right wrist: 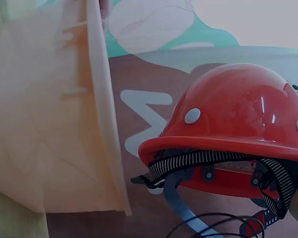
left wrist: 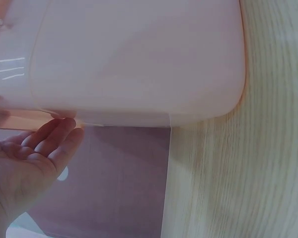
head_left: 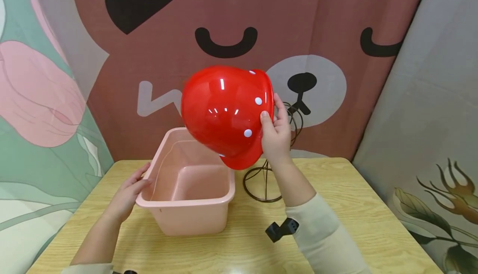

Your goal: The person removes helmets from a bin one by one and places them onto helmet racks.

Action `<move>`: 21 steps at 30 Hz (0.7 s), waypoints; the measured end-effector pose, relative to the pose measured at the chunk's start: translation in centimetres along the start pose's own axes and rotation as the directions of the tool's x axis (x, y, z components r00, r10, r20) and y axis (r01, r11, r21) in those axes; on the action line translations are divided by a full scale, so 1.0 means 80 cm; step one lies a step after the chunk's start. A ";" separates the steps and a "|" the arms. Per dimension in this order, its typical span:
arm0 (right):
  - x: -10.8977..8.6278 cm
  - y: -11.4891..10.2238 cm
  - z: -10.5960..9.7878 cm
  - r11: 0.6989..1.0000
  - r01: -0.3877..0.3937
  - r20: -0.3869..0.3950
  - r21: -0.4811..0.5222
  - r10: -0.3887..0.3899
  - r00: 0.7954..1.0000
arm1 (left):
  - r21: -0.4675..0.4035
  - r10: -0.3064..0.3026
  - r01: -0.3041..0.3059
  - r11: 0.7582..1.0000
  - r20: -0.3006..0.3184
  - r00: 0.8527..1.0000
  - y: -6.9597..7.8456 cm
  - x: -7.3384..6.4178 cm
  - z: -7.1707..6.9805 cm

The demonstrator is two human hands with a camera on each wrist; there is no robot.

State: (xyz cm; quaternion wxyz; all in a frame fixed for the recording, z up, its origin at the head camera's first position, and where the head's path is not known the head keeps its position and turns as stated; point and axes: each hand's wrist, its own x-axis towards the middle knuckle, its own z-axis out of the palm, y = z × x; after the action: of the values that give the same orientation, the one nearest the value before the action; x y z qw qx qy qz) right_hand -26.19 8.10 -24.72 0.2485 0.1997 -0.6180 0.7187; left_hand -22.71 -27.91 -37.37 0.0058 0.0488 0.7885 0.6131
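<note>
A red hard hat (head_left: 224, 108) with white round studs hangs tilted on its side above the right part of a pink plastic bin (head_left: 186, 220). My right hand (head_left: 277, 135) grips the hat near its brim, thumb on the outer shell. Inside the hat, a striped strap (right wrist: 206, 157) and grey webbing show in the right wrist view. My left hand (head_left: 128, 193) holds the bin's left rim, thumb over the edge and the other fingers along the outer wall. From the left wrist view, those fingers (left wrist: 57, 136) lie right under the rim.
A dark wire stand (head_left: 263, 200) with a round base stands on the wooden table (head_left: 328, 224), just right of the bin and partly hidden by the hat and right arm. Behind the table hangs a printed bear curtain (head_left: 239, 13).
</note>
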 end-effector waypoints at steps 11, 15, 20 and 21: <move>0.010 -0.002 -0.038 0.996 -0.024 -0.147 0.083 0.037 0.988 | 0.003 0.012 -0.012 1.000 0.001 1.000 0.000 0.002 0.001; 0.012 -0.003 -0.050 0.993 -0.046 -0.208 0.104 0.067 0.976 | -0.010 0.007 -0.007 1.000 0.000 1.000 0.000 0.003 0.001; 0.013 -0.001 -0.064 0.991 -0.069 -0.277 0.116 0.099 0.956 | -0.017 0.003 -0.003 1.000 0.003 1.000 -0.001 0.003 0.001; 0.013 0.000 -0.067 0.990 -0.073 -0.290 0.123 0.106 0.951 | -0.018 0.002 -0.002 1.000 0.002 1.000 -0.001 0.003 0.001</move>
State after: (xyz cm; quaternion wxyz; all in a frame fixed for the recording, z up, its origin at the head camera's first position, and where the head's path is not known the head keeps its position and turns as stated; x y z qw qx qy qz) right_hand -26.93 13.48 -24.91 0.2937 0.0750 -0.5415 0.7841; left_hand -22.97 -27.84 -37.46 0.0064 0.0502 0.7829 0.6201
